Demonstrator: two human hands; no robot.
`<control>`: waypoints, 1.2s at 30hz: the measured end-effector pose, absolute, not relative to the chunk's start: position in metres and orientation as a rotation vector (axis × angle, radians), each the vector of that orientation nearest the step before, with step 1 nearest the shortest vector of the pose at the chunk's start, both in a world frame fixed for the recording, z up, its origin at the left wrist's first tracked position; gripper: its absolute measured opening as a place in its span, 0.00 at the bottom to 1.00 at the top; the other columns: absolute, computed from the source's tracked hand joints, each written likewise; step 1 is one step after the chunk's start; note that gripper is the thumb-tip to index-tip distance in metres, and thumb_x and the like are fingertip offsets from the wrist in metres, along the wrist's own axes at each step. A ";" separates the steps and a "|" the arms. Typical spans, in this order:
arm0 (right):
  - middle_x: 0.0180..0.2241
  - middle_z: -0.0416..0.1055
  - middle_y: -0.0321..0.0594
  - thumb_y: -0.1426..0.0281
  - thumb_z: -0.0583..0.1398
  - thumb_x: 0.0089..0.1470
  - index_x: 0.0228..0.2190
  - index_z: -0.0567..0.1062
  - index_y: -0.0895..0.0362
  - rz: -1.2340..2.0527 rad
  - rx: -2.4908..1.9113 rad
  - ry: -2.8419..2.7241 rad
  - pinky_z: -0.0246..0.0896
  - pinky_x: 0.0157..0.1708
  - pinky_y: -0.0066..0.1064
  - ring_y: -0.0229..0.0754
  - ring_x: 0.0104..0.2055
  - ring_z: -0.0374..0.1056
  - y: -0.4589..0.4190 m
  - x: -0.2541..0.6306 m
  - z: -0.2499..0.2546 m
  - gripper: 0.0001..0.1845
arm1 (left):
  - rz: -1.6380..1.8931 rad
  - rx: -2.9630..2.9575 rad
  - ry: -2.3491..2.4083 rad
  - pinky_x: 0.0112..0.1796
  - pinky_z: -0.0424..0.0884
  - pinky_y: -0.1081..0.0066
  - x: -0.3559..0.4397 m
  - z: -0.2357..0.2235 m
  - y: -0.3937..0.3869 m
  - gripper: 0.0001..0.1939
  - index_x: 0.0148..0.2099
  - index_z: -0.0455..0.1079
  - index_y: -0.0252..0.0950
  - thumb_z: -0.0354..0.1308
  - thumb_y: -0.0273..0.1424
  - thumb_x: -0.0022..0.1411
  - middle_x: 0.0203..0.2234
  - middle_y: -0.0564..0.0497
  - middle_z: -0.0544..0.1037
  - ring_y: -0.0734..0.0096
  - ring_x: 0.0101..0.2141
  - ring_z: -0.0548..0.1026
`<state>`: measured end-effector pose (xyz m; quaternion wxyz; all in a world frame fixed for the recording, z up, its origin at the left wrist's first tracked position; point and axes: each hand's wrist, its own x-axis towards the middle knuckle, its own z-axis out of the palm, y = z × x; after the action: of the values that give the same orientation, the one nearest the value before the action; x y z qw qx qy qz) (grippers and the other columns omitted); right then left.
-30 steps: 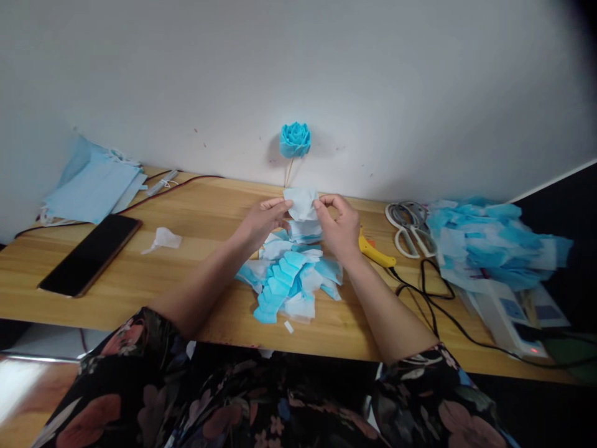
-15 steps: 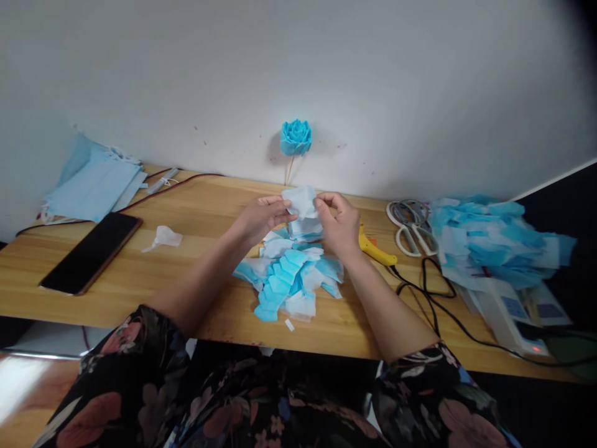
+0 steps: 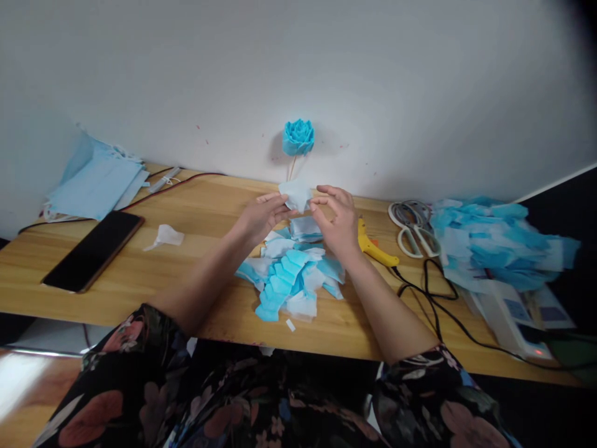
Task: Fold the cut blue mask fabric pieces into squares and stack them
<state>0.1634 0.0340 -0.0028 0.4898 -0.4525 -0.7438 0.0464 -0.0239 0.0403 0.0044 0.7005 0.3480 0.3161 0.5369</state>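
Observation:
A pale, thin square of mask fabric (image 3: 295,193) is held up above the table between my hands. My left hand (image 3: 262,219) pinches its left side between thumb and fingers. At the right corner, my right hand (image 3: 339,221) grips the square with thumb and index finger, its other fingers raised. Below them lie a small stack of pale squares (image 3: 306,229) and a loose heap of blue and white fabric pieces (image 3: 282,280). Behind my hands, a blue fabric flower (image 3: 298,138) on a thin stick (image 3: 292,167) leans near the wall.
To the right are a yellow glue gun (image 3: 379,252), scissors (image 3: 418,239), a big fabric pile (image 3: 494,242) and a white power strip (image 3: 504,314) with black cables. Leftward lie a phone (image 3: 93,252), face masks (image 3: 96,186) and a white scrap (image 3: 168,235).
The fabric square has shifted slightly left and up, uncovering more of the stack beneath. My right fingers have moved a little left and spread more. The view has shifted slightly.

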 end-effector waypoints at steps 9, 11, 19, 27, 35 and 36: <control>0.48 0.79 0.41 0.62 0.62 0.60 0.29 0.78 0.51 0.485 -1.096 -1.670 0.63 0.58 0.46 0.48 0.53 0.72 0.037 0.164 -0.004 0.09 | 1.093 0.869 0.670 0.41 0.78 0.69 -0.025 0.000 0.038 0.09 0.38 0.80 0.29 0.71 0.31 0.58 0.34 0.44 0.84 0.69 0.35 0.82; 0.48 0.79 0.41 0.61 0.61 0.60 0.29 0.78 0.51 0.587 -1.101 -1.621 0.63 0.55 0.44 0.48 0.52 0.73 0.038 0.165 -0.005 0.11 | 1.085 0.885 0.685 0.39 0.78 0.69 -0.027 -0.002 0.040 0.11 0.38 0.80 0.29 0.72 0.33 0.57 0.35 0.43 0.84 0.68 0.34 0.82; 0.41 0.79 0.38 0.57 0.60 0.61 0.28 0.77 0.52 0.693 -1.069 -1.635 0.63 0.48 0.38 0.45 0.45 0.73 0.040 0.166 -0.006 0.14 | 1.110 0.874 0.700 0.36 0.77 0.70 -0.028 -0.003 0.042 0.11 0.37 0.77 0.30 0.71 0.33 0.58 0.32 0.46 0.84 0.69 0.33 0.81; 0.46 0.80 0.40 0.55 0.58 0.62 0.31 0.79 0.53 0.767 -1.082 -1.678 0.63 0.50 0.38 0.46 0.50 0.73 0.037 0.165 -0.002 0.17 | 1.179 0.816 0.750 0.37 0.77 0.70 -0.026 -0.001 0.042 0.09 0.37 0.75 0.30 0.69 0.31 0.61 0.30 0.47 0.83 0.69 0.32 0.81; 0.48 0.79 0.41 0.59 0.65 0.52 0.28 0.79 0.52 0.735 -1.172 -1.700 0.64 0.54 0.44 0.49 0.51 0.72 0.039 0.164 -0.007 0.10 | 1.221 0.837 0.687 0.39 0.77 0.69 -0.024 -0.003 0.042 0.09 0.36 0.75 0.30 0.69 0.32 0.59 0.29 0.48 0.82 0.69 0.31 0.81; 0.47 0.79 0.41 0.60 0.64 0.51 0.28 0.79 0.52 0.722 -1.170 -1.698 0.64 0.54 0.44 0.49 0.52 0.72 0.039 0.163 -0.008 0.09 | 1.214 0.845 0.677 0.39 0.77 0.69 -0.023 -0.003 0.042 0.10 0.36 0.76 0.30 0.70 0.32 0.59 0.30 0.47 0.83 0.69 0.32 0.81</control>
<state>0.1634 0.0393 -0.0076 0.4604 -0.4756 -0.6898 0.2933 -0.0232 0.0416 -0.0034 0.6872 0.3773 0.3023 0.5422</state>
